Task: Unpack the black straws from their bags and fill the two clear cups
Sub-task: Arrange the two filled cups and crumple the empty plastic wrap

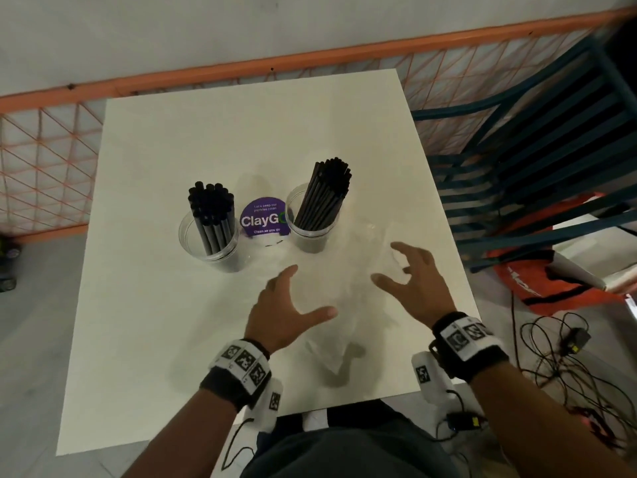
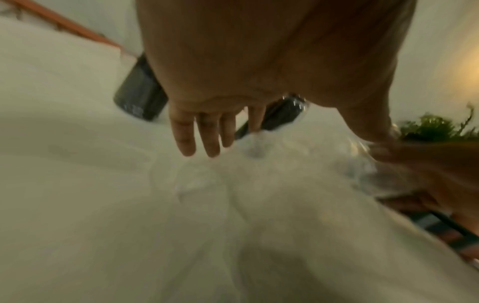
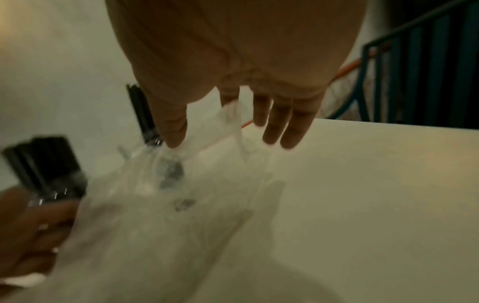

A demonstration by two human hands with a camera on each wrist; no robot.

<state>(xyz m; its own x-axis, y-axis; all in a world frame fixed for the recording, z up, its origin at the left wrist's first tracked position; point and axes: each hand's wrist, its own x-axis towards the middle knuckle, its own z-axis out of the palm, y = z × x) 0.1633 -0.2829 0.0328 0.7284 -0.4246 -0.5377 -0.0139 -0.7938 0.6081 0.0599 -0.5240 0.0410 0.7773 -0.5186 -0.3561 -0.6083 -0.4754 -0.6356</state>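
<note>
standing upright, black straws in 2 clear cups, right hand perhaps touching bag

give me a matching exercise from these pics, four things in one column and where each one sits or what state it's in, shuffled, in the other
Things:
1. thick black straws
2. thin black straws
3. purple sticker
4. clear plastic bag

Places or states:
a. flat on the table between the two cups
b. leaning in the right cup
c. crumpled and empty, between the two hands
d. standing in the left cup

Pairs: 1-d, 2-b, 3-a, 4-c
</note>
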